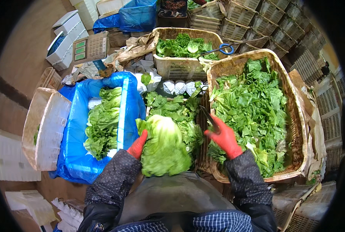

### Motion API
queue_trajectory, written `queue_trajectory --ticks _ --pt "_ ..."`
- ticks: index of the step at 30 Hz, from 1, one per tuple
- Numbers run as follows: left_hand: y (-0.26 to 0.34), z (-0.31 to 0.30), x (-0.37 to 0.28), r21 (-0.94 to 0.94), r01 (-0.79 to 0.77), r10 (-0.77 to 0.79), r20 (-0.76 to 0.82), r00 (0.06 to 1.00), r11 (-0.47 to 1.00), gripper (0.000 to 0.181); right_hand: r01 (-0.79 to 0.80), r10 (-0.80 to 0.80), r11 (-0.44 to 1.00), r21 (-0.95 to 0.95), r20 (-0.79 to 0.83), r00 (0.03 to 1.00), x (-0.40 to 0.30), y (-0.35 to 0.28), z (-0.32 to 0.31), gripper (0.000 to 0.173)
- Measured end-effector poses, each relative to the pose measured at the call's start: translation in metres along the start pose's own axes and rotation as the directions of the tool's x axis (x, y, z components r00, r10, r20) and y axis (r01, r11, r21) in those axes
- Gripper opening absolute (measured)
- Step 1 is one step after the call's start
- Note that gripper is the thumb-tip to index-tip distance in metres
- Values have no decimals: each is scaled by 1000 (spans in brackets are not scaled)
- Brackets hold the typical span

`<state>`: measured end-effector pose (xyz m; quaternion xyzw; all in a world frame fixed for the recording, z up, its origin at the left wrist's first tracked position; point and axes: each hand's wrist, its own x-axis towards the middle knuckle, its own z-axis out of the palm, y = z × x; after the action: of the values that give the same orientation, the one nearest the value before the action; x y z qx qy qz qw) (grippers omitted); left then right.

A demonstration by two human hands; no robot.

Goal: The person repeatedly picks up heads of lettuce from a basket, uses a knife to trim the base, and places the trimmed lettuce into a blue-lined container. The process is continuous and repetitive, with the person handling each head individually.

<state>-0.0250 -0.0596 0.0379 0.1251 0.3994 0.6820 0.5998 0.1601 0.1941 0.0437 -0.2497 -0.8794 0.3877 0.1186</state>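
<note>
My left hand (138, 145), in a red glove, holds a large head of leafy lettuce (166, 148) by its left side; the pale base faces away from me, and the leaves are slightly blurred. In my red-gloved right hand (224, 137) is a knife (210, 118), its dark blade pointing up and left, beside the right crate's near wall. Behind the held head lies a crate of more lettuce (175, 111). To the left, several lettuce heads (104, 124) lie in a container lined with blue plastic (76, 145). Loose green leaves (250, 101) fill much of the large plastic crate (301, 139) at right.
Another crate (178, 65) with greens stands at the back, a blue-handled hooked tool (226, 49) across its rim. A digital scale display (90, 47) stands back left. White-wrapped bundles (180, 87) lie behind the middle crate. An off-white bin (49, 130) stands far left; crates are stacked (256, 23) back right.
</note>
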Motion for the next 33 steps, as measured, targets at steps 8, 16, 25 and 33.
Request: queue_trajectory --ticks 8,16,25,33 --pt "-49 -108 60 539 252 -342 71 937 803 54 -541 -6 -130 831 545 838 -54 16 82 82" --pt "23 -18 54 787 -135 272 -42 961 601 37 -435 -69 -10 901 433 899 -46 24 62 81" --pt "133 -3 76 960 -107 263 176 949 -258 37 -333 -23 484 809 392 920 -41 29 11 73" --pt "-5 39 53 -72 -32 29 -47 998 997 51 -304 -124 611 731 467 875 -39 -54 -28 70"
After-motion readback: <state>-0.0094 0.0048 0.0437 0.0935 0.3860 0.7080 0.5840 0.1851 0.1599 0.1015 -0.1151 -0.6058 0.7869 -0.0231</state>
